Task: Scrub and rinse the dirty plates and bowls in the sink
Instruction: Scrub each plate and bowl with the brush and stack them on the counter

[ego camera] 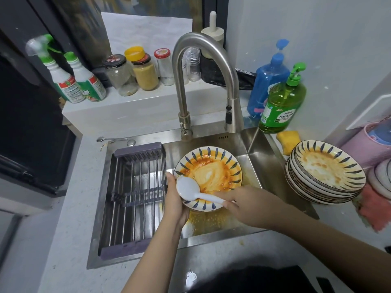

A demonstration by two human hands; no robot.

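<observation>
While two spray bottles [78, 81] stand far left on the white ledge, a row of jars [137, 70] sits next to them. Below, a grey drying rack [135, 197] lies across the left part of the metal sink [264, 172]. A small metal spoon [110, 139] rests on the counter behind the rack.

Next comes the left hand [175, 199]. Its fingers curl around the left edge of a dirty plate [208, 176] and hold it up, tilted, over the sink. That plate has blue leaf marks on its rim and orange sauce all over the inside. A white plastic spoon [195, 191] lies across the near side of the plate. The right hand [249, 206] grips the spoon's handle. Orange drops dot the sink floor under the plate.

Above it bends the big silver tap [203, 81].

To the right, a blue soap bottle [266, 81] and a green soap bottle [281, 106] stand by the wall, with a yellow sponge [288, 140] just below them. A stack of dirty plates [323, 174] sits on the counter right of the sink. Beside it lies a pink cloth [376, 210].
</observation>
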